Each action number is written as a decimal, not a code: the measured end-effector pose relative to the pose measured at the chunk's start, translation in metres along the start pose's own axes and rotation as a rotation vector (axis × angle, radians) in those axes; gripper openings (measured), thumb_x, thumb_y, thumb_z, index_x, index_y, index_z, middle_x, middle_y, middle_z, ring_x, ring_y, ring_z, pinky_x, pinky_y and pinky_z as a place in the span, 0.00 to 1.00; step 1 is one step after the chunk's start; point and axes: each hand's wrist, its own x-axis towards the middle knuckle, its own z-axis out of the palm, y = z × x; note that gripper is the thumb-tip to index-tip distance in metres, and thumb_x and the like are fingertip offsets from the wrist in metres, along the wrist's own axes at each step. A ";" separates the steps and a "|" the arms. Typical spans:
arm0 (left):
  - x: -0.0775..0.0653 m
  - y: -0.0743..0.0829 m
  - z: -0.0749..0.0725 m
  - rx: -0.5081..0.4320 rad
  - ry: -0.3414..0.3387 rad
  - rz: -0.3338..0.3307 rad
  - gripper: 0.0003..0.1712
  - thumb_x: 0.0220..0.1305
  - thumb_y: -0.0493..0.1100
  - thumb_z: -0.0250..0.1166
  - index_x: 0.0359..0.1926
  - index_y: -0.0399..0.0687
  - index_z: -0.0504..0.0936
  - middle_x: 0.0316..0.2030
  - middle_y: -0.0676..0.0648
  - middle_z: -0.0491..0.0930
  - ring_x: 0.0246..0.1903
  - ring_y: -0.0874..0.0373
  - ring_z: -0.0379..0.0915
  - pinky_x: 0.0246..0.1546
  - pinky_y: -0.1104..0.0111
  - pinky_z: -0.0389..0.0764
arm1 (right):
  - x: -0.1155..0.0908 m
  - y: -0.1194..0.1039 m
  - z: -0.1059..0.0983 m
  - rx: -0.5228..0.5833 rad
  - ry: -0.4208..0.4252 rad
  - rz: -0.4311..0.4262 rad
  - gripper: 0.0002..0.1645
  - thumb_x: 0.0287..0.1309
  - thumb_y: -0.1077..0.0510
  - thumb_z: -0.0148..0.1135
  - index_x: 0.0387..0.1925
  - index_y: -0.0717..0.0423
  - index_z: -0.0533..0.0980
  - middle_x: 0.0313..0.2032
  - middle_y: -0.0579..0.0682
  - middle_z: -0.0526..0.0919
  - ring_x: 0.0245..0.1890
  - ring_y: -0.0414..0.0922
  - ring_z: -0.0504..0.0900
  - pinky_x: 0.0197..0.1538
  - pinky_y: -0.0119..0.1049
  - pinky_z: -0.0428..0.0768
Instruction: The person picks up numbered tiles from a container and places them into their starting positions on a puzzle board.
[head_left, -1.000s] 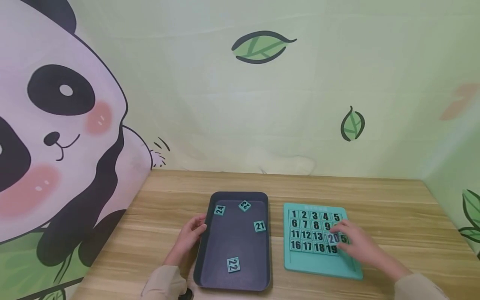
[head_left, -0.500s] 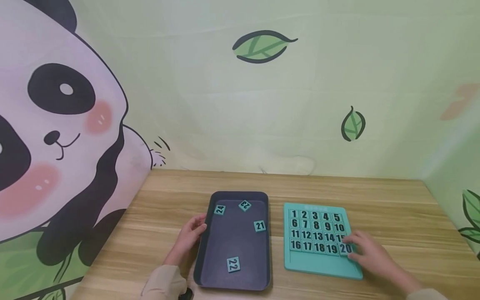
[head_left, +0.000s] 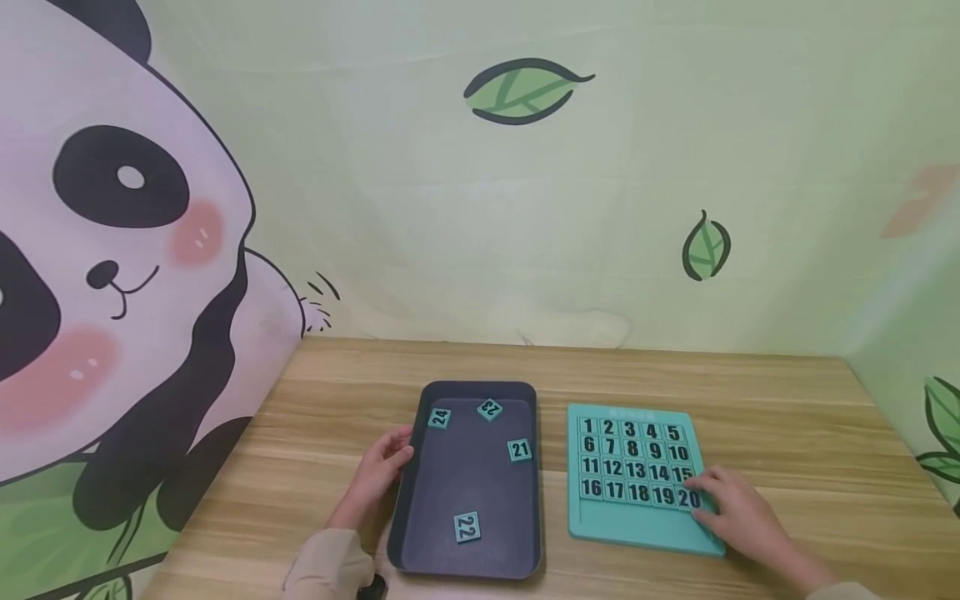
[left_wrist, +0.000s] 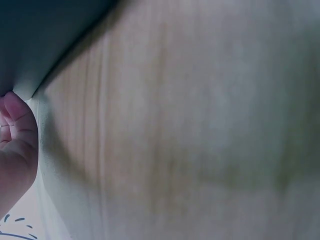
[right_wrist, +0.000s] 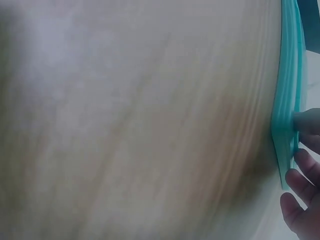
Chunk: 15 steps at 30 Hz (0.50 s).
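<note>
My left hand (head_left: 384, 467) holds the left rim of a dark blue-grey tray (head_left: 468, 560), its thumb and fingertips at the edge; the tray's outer wall (left_wrist: 45, 35) looms in the left wrist view. Lying scattered in the tray are tiles 21 (head_left: 519, 450), 22 (head_left: 467, 527), 23 (head_left: 490, 409) and 24 (head_left: 439, 418). At the turquoise number board (head_left: 645, 532), my right hand (head_left: 742, 508) pinches the tile 20 (head_left: 687, 499), which sits at the end of the fourth row. Tiles 1 to 19 fill the rows before it.
A wood-grain table (head_left: 352, 375) carries both tray and board, with a narrow strip between them. Behind stands a pale green backdrop (head_left: 390, 183) with a printed panda (head_left: 142, 283) at left and leaves. The board's bottom row is bare.
My right hand has carried tile 20 from above the third row down and right to the end of the fourth row, where it now lies flat. My left hand and the tray keep their place.
</note>
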 end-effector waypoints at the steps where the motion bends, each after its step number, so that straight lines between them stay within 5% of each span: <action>1: 0.000 0.000 0.000 0.002 0.000 -0.004 0.21 0.61 0.37 0.52 0.56 0.41 0.67 0.47 0.38 0.71 0.42 0.54 0.68 0.36 0.69 0.71 | 0.000 0.000 0.000 -0.007 0.007 -0.001 0.19 0.33 0.60 0.68 0.36 0.57 0.78 0.36 0.51 0.77 0.39 0.53 0.74 0.42 0.52 0.72; 15: 0.001 -0.001 0.000 0.011 -0.001 0.028 0.21 0.61 0.37 0.53 0.55 0.40 0.68 0.48 0.37 0.72 0.42 0.55 0.69 0.34 0.70 0.71 | 0.014 -0.013 -0.004 -0.040 0.043 -0.066 0.23 0.35 0.55 0.69 0.39 0.56 0.78 0.37 0.51 0.77 0.40 0.51 0.73 0.42 0.50 0.72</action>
